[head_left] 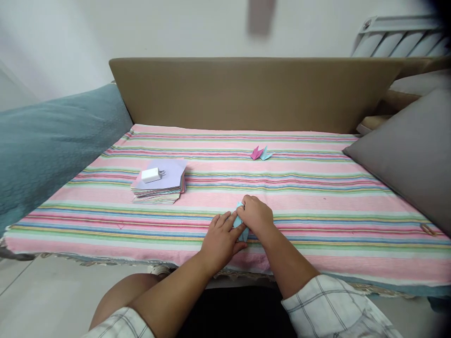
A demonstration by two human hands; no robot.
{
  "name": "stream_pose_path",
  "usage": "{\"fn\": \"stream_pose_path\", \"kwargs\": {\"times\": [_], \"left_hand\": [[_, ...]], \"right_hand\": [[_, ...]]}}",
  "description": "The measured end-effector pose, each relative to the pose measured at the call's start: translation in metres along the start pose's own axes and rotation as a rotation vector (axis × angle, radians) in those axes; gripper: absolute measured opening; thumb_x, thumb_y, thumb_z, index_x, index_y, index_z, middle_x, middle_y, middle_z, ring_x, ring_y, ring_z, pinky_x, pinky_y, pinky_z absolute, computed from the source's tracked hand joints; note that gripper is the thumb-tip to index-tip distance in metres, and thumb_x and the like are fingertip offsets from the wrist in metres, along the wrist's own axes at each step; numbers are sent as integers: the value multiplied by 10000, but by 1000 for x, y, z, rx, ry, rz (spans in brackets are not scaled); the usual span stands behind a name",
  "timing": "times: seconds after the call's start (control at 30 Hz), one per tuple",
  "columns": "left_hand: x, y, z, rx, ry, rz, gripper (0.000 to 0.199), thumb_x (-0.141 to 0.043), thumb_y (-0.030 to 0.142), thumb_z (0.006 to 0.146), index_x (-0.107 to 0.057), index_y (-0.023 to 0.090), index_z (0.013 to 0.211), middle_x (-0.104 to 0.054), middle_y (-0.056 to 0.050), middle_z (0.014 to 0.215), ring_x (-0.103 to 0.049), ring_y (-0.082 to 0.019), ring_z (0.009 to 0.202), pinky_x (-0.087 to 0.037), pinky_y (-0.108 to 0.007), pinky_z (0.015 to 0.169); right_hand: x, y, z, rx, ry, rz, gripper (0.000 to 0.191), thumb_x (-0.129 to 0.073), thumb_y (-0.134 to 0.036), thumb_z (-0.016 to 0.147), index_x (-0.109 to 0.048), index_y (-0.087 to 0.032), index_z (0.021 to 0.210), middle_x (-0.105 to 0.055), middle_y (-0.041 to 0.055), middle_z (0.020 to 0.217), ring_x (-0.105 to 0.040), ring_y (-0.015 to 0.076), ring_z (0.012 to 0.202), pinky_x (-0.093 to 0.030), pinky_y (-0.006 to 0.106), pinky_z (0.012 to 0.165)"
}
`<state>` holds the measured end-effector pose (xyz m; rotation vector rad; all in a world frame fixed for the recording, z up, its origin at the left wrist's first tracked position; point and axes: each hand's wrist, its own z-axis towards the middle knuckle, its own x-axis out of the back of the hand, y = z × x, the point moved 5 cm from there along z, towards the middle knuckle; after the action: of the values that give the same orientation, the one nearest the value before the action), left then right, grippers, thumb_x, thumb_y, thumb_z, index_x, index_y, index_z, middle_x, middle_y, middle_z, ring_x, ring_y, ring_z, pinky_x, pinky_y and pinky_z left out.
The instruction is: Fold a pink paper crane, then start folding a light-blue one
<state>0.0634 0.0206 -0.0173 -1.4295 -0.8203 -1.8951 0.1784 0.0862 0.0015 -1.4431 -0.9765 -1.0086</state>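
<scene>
A small piece of light blue folded paper [238,221] lies on the striped cloth in front of me, partly covered by both hands. My left hand [222,237] rests flat with its fingers spread, index finger and thumb pressing across the paper's lower part. Curled over the paper's upper end, my right hand [256,215] has its fingers closed on it. Farther back sit two finished-looking folded paper pieces, one magenta [256,153] and one light blue [265,154], side by side and touching or nearly so.
To the left a stack of colored paper sheets [158,192] carries a white charger plug [151,175]. The striped cloth [317,202] covers the seat. A grey cushion [408,150] leans at the right, near a small brown ring-shaped item [428,229]. A teal armrest [59,141] borders the left.
</scene>
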Motion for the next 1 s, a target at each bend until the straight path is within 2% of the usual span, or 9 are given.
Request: {"fn": "stream_pose_path", "kwargs": {"times": [0.23,0.4,0.47,0.63,0.7,0.83,1.0], "left_hand": [[0,1,0,6,-8,1,559,-603,474,779,-456,308,1292,-356,-92,1436,-362,-298,1278,-303,-519,1026],[0,1,-1,4,-5,7,547,-591,481,786,-458,306,1287,-341,-72,1448,-355,-294,1281,-303,-517,1026],[-1,1,-2,-8,1,12,543,-578,482,796,-450,304,1292,-351,-54,1444,-357,-291,1278,-301,-516,1028],[0,3,-2,-12,-1,23,538,-565,488,804,-444,303,1295,-386,-36,1425,-361,-283,1278,-301,-510,1036],[1,3,-2,-8,-2,24,536,-574,486,797,-454,305,1287,-373,-47,1432,-362,-284,1278,-302,-508,1036],[3,3,-2,-2,21,17,544,-606,477,775,-476,291,1270,-347,-104,1438,-359,-291,1282,-298,-506,1036],[3,2,-1,19,35,7,563,-642,451,752,-479,291,1265,-373,-129,1408,-367,-297,1274,-309,-500,1028]], "right_hand": [[-3,7,9,-4,-42,104,118,-485,-312,728,-547,-237,795,-626,0,848,-562,170,717,-280,262,520],[-6,8,11,-12,-7,164,83,-494,-293,737,-552,-242,768,-629,-25,844,-547,145,703,-272,250,521],[-6,8,10,-9,9,185,108,-469,-290,770,-566,-243,780,-633,-22,855,-545,141,712,-283,246,535],[-1,20,14,23,40,342,308,-334,-370,873,-606,-229,852,-655,14,851,-554,154,761,-333,242,600],[-1,27,18,54,-3,422,341,-353,-393,857,-622,-200,775,-651,23,787,-555,156,740,-351,242,620],[-4,30,19,207,-162,593,340,-443,-415,794,-636,-173,652,-640,15,719,-551,157,702,-375,241,626],[-8,29,13,280,-261,765,331,-477,-430,781,-648,-171,668,-634,12,721,-552,165,717,-404,254,665]]}}
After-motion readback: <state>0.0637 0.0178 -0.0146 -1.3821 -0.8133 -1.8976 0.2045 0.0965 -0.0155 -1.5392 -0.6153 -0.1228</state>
